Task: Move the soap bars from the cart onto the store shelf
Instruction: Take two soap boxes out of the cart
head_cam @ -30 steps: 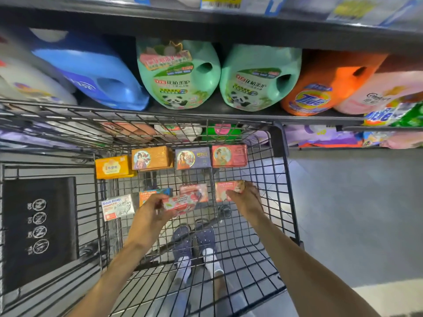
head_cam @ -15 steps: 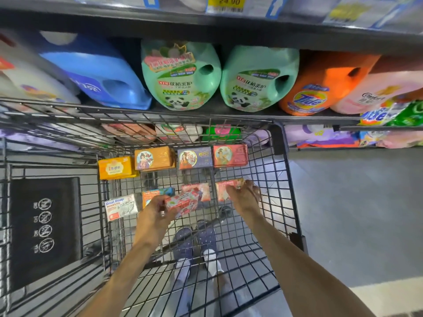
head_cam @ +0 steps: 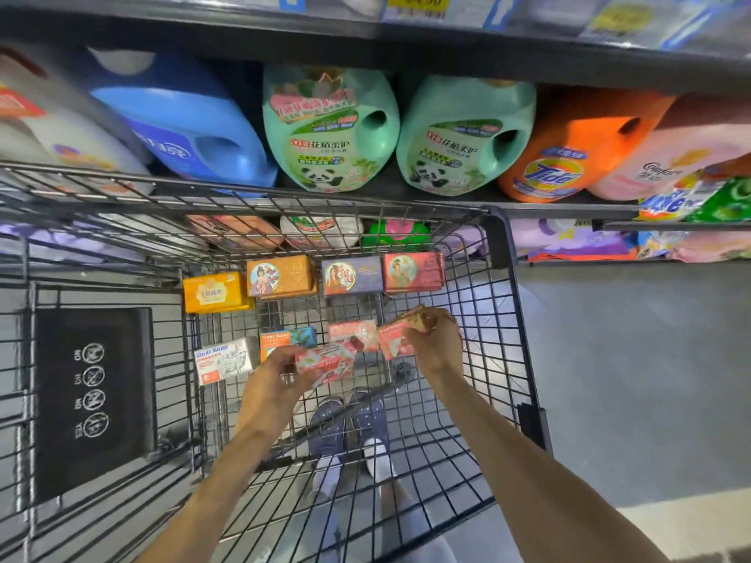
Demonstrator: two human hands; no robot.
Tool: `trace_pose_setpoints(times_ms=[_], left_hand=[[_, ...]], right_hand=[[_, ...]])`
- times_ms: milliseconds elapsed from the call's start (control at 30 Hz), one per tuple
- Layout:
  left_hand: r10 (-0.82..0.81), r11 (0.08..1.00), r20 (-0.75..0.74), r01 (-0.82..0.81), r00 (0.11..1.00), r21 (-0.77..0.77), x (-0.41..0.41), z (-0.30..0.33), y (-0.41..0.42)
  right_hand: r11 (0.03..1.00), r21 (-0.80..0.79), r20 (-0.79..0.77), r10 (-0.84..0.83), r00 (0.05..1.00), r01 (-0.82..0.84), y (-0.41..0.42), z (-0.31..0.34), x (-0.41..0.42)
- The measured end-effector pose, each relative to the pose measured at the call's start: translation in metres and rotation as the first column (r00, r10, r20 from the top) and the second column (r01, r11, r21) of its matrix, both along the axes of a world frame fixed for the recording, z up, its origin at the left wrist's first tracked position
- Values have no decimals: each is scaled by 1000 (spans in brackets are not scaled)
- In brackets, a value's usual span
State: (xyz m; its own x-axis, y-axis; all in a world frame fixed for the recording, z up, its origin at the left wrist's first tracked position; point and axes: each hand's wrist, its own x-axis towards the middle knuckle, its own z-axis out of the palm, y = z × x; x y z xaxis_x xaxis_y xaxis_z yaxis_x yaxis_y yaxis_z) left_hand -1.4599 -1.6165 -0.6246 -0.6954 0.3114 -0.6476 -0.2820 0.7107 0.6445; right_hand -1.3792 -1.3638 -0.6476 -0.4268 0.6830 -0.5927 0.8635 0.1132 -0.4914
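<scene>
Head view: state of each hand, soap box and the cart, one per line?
Left hand: grips a pink soap box, lifted.
Right hand: grips another pink box, tilted.
Goat Soap box: resting in cart.
Cart: still holds boxes.

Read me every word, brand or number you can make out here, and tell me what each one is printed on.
"24.90": yellow price tag on the upper shelf edge.
"Tide": orange detergent jug.
"Comfort": pink bottle.
"Goat Soap": white soap box in the cart.
"Goat Soap": orange and teal soap box.
Chinese print on the green panda jugs, other soap boxes and the cart's black sign: too small or blurred.
</scene>
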Motion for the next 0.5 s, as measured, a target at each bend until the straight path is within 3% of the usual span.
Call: trace_pose_setpoints(times_ms=[100, 300, 500], left_hand=[[2, 1000, -23, -1, 1000, 16, -4, 10, 2], [-45, 994, 19, 43, 999, 101, -22, 43, 3], [-119, 949, -106, 144, 987, 280, -34, 144, 25]], right_hand=[[999, -3, -53, 54, 997, -54, -2, 17, 6], [995, -101, -179, -25, 983, 7, 6, 75, 22], [997, -78, -338, -46, 940, 21, 25, 184, 49]])
